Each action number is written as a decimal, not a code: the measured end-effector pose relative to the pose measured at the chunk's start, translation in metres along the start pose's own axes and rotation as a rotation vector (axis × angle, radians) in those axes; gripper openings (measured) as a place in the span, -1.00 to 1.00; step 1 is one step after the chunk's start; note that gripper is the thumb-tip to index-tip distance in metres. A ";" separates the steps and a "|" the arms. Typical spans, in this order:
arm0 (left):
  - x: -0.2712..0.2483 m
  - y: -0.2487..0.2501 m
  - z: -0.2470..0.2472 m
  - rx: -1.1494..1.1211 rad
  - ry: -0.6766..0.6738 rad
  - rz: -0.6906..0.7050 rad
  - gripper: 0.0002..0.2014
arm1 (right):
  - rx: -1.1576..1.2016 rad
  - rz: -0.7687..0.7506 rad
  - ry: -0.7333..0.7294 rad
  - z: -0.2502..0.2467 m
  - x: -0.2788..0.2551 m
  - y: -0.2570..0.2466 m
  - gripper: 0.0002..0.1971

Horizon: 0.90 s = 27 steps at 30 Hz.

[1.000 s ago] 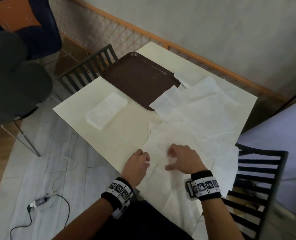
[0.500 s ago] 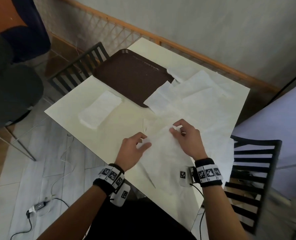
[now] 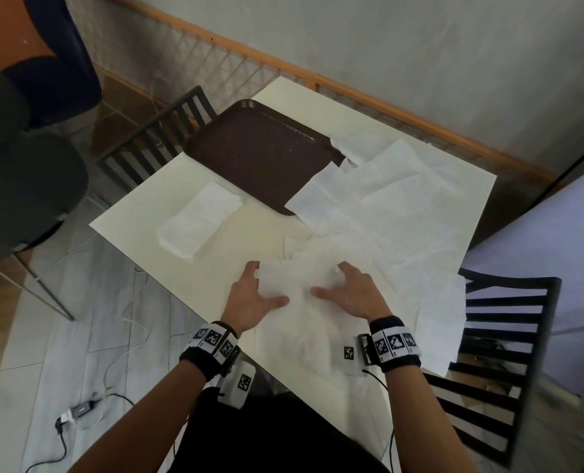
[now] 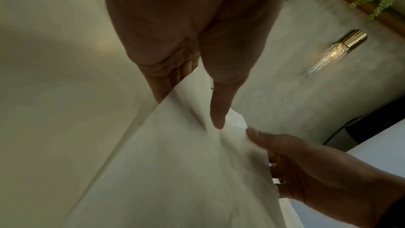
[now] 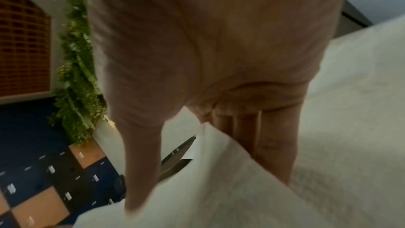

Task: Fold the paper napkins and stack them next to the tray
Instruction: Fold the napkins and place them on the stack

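Table (image 3: 181, 240), napkin (image 3: 294, 278) pinched, hands (image 3: 304, 295)

We take this for a café or canteen: brown serving tray (image 3: 259, 155) on a small cream table (image 3: 249, 240), slatted black chairs (image 3: 157, 138), carpeted floor (image 5: 43, 171), brass wall lamp (image 4: 337, 51), hanging greenery (image 5: 76, 75).

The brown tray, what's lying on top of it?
One corner of an unfolded napkin overlaps the brown tray's near right corner; the rest shows bare. What lies under that napkin cannot be seen.
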State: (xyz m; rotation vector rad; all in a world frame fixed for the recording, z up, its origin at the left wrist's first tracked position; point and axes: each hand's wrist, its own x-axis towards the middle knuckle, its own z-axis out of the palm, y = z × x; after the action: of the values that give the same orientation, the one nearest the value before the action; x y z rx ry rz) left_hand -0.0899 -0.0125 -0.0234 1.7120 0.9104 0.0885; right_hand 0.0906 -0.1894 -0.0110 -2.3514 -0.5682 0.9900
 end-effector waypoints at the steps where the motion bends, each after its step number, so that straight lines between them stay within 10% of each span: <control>1: -0.002 -0.002 0.000 -0.007 0.003 0.020 -0.16 | -0.037 0.000 -0.018 0.001 0.000 0.004 -0.04; 8: -0.010 0.004 -0.017 -0.040 0.122 0.141 -0.67 | 0.567 -0.063 0.132 0.002 -0.010 0.018 -0.43; 11: -0.013 0.011 -0.023 0.109 0.107 0.102 -0.83 | 0.534 -0.121 0.081 0.001 -0.015 0.018 -0.42; 16: -0.026 0.015 -0.030 0.103 -0.077 0.144 -0.53 | 0.554 -0.211 0.176 0.003 -0.025 0.014 -0.68; 21: -0.025 0.020 -0.034 0.167 0.078 0.276 -0.83 | 0.482 -0.271 0.033 -0.007 -0.035 -0.006 -0.56; 27: -0.029 0.036 -0.049 0.313 0.371 0.386 -0.89 | 0.250 -0.363 0.255 -0.017 -0.021 -0.034 -0.83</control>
State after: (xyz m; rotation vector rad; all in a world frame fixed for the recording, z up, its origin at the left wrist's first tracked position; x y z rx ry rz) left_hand -0.1155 0.0066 0.0356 2.1949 0.8794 0.5616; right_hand 0.0838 -0.1799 0.0312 -2.0178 -0.6943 0.5515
